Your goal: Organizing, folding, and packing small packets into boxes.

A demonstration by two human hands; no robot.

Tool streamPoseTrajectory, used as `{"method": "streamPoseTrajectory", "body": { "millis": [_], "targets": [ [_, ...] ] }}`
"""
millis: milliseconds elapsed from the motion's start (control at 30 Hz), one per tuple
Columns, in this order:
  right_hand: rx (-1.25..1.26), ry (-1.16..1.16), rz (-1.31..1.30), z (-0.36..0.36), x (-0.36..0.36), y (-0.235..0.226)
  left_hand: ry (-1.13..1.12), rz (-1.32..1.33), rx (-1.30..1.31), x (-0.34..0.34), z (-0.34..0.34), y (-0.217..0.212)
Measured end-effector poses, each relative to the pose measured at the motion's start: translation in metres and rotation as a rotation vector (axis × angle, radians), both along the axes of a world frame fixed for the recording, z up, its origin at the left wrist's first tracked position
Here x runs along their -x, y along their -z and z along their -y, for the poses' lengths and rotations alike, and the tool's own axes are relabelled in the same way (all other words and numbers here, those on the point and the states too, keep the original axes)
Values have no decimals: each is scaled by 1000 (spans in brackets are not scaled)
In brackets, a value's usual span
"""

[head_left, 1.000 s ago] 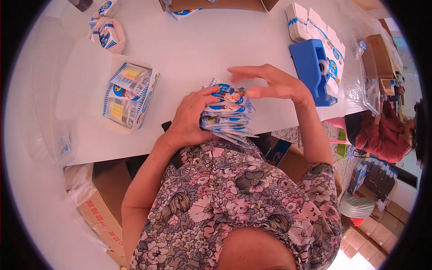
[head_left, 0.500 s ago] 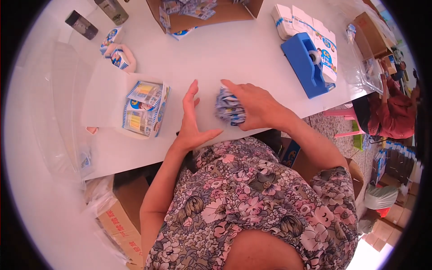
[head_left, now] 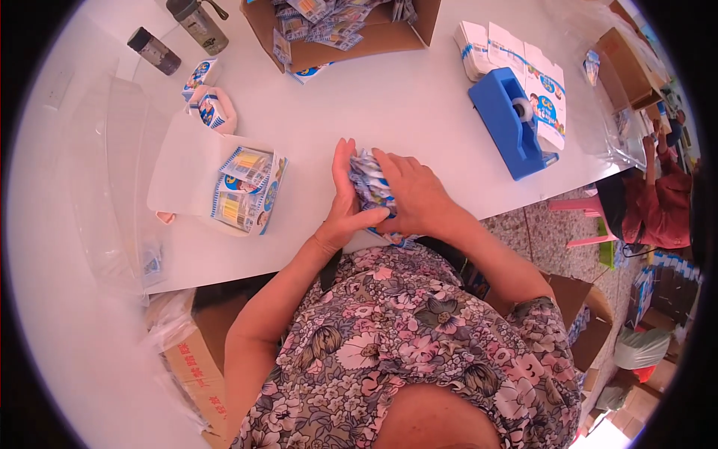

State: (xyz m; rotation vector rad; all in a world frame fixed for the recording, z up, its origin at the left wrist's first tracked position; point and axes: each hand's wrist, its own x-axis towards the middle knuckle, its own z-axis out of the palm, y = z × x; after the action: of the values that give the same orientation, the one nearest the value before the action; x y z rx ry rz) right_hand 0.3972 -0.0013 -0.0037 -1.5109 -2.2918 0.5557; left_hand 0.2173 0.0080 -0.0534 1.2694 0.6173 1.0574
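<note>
A bundle of small blue-and-white packets (head_left: 370, 179) is pressed edge-on between the left hand (head_left: 343, 198) and the right hand (head_left: 420, 193), near the middle of the white worktop's (head_left: 299, 105) near edge; whether it is supported by the surface cannot be told. Toward the near left corner, an open white carton (head_left: 274, 191) is filled with packets, while a blue tape dispenser (head_left: 498, 123) is placed toward the near right.

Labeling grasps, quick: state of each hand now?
Left hand: holding blue-and-white sachet stack, from its left side.
Right hand: holding same stack, from its right.
</note>
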Motion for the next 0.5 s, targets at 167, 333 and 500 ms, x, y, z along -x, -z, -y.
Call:
{"method": "streamPoseTrajectory", "body": {
  "millis": [167,333,500],
  "targets": [
    [168,37,-100,-3,-2,1,50,156,127,4,-2,-4],
    [399,172,-588,-14,-22,28,-65,135,220,8,0,3],
    [316,151,-978,-16,-25,31,-87,112,245,3,13,-9]
  ]
}}
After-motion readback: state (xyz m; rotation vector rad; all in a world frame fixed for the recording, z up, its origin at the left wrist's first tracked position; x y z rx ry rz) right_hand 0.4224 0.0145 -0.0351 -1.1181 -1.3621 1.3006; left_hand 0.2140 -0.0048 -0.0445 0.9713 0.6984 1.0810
